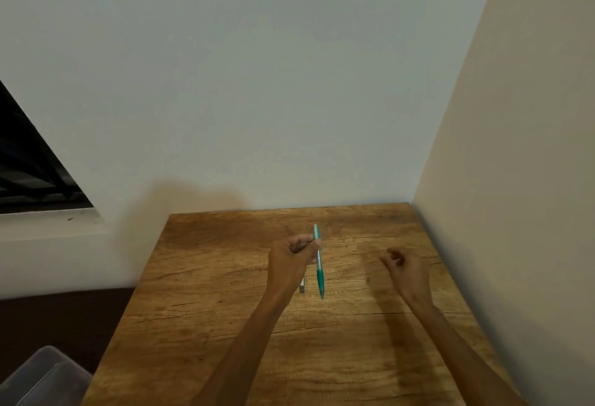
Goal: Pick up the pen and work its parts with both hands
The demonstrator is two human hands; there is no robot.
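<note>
My left hand (291, 259) grips a teal pen (319, 272) by its clear upper barrel, above the middle of a wooden table (225, 309). The pen hangs nearly upright with its tip pointing down toward me. A small grey object (302, 286) lies on the table just under my left wrist, partly hidden. My right hand (404, 265) hovers to the right of the pen with its fingers loosely curled and nothing in it.
The table stands in a corner, with a white wall behind and a cream wall (515, 180) along its right edge. A dark window (29, 164) is at the left. A clear plastic bin (42, 380) sits on the floor at the lower left.
</note>
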